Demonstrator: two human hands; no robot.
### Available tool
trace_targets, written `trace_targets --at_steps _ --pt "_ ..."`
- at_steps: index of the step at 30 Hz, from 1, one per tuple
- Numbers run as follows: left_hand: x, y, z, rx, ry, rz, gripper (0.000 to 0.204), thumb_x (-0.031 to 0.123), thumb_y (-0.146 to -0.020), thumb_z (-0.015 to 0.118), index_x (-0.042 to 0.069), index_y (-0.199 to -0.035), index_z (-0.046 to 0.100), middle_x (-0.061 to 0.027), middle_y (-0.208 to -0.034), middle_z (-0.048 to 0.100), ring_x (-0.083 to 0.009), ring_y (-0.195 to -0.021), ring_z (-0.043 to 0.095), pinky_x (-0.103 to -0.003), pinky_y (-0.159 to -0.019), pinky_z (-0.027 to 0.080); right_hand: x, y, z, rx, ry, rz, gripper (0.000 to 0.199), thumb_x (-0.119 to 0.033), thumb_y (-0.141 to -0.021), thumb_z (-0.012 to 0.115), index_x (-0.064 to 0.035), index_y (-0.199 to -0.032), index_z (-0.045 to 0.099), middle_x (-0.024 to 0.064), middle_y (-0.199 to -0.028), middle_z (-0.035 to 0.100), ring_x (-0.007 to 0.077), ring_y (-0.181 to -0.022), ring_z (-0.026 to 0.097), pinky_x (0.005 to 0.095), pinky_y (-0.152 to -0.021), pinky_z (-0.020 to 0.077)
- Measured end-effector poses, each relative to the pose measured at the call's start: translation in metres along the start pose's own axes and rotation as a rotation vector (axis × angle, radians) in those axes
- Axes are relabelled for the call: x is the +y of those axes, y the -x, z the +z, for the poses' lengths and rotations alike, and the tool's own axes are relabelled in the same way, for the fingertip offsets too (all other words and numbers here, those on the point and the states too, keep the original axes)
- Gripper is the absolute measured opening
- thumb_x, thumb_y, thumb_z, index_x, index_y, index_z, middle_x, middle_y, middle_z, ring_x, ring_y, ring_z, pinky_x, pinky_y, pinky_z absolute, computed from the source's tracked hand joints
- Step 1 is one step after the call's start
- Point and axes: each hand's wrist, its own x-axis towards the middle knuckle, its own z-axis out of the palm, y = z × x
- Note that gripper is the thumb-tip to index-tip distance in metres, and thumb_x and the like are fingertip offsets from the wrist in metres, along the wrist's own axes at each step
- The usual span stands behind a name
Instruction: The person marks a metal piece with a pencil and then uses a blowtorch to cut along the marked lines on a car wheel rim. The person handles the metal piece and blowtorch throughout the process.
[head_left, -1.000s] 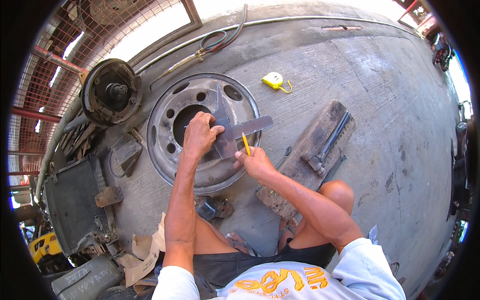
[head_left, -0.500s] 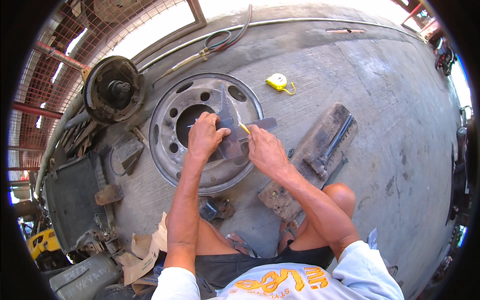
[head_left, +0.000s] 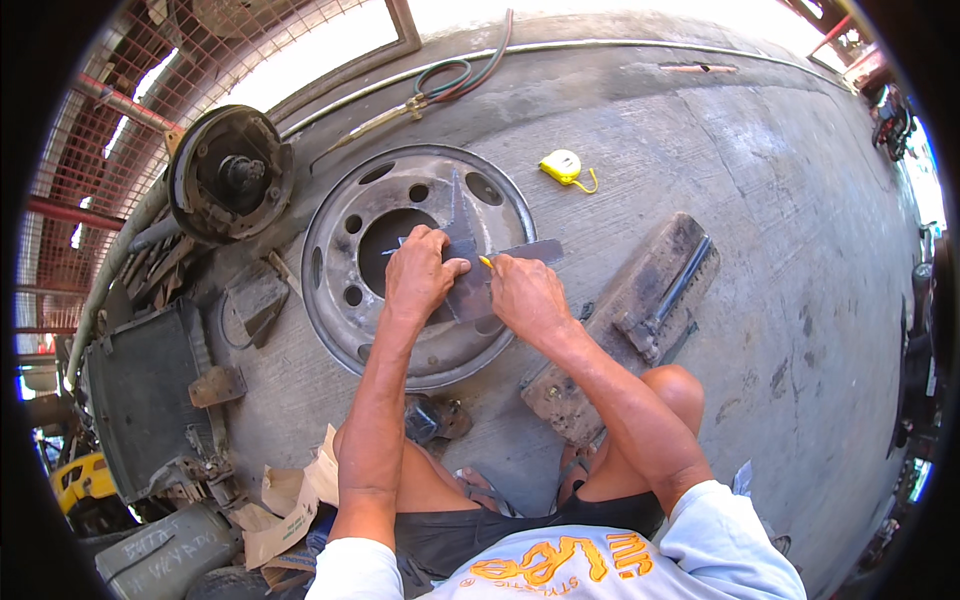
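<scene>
Concrete floor (head_left: 780, 250), ridged and stained, bright light beyond 12 o'clock. Clock read from the centre of a steel wheel (head_left: 430, 355) lying flat; it seems to serve as a raised, steady bench.

Cross-shaped metal plate (head_left: 540, 252) rests across the wheel: pointed arm toward 1 o'clock, broad arm past the edge at 3, partly over the hub hole.

Left hand (head_left: 420, 275) bears on the plate, thumb spread, fingers bent; likely there to stop it sliding. Cannot tell whether the fingers wrap under an edge.

Right hand (head_left: 530, 295) has closed fingers around a yellow pencil (head_left: 485, 262), little showing beyond them; short hold, probably for control. Tip sits by the inner corner of the two arms; contact unclear.

Tape measure (head_left: 562, 167) at 2 o'clock, apart from the wheel, apparently kept within reach. Worn block (head_left: 575, 400) at 4, rod-handled tool (head_left: 683, 275) lying on it. Torch (head_left: 385, 122) near 11:30, hoses trailing outward, away from the hands. Greasy drum (head_left: 235, 175) at 10.
</scene>
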Motion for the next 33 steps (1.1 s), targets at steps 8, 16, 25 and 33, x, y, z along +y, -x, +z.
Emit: trace_targets --at_steps 8,16,25,33 --pt "0.001 0.001 0.002 0.027 0.012 -0.007 0.042 0.029 -0.082 0.091 0.0 -0.108 0.077 -0.017 -0.114 0.071 -0.0406 -0.102 0.074 -0.05 -0.089 0.059 -0.008 -0.002 -0.008 -0.086 0.095 -0.032 0.02 -0.015 -0.094 0.065 0.0012 -0.088 0.074 0.0273 -0.084 0.074 0.0468 -0.083 0.075 0.0548 -0.079 0.0607" --pt "0.0 0.001 0.003 0.013 0.007 -0.025 0.043 0.03 -0.081 0.091 0.0 -0.108 0.077 -0.017 -0.115 0.071 -0.0408 -0.103 0.074 -0.05 -0.09 0.059 -0.001 -0.008 -0.035 -0.091 0.054 -0.011 0.024 -0.015 -0.095 0.061 0.0011 -0.09 0.077 0.0292 -0.082 0.073 0.0482 -0.083 0.075 0.0571 -0.08 0.0604" --pt "-0.001 0.001 0.003 0.019 0.01 -0.009 0.043 0.03 -0.082 0.092 0.0 -0.109 0.076 -0.017 -0.115 0.071 -0.0406 -0.103 0.073 -0.05 -0.089 0.059 0.001 -0.013 -0.011 -0.068 0.001 -0.012 0.027 -0.017 -0.098 0.058 0.0007 -0.091 0.077 0.0302 -0.087 0.073 0.0501 -0.086 0.074 0.0576 -0.084 0.0597" --pt "0.002 0.005 0.003 0.047 0.001 0.009 0.04 0.027 -0.083 0.091 0.0 -0.108 0.077 -0.0175 -0.118 0.067 -0.0404 -0.102 0.073 -0.05 -0.089 0.059 0.001 -0.016 -0.011 -0.062 0.018 -0.005 0.025 -0.02 -0.093 0.064 -0.0003 -0.09 0.079 0.0295 -0.086 0.076 0.0498 -0.085 0.076 0.0564 -0.08 0.0625"
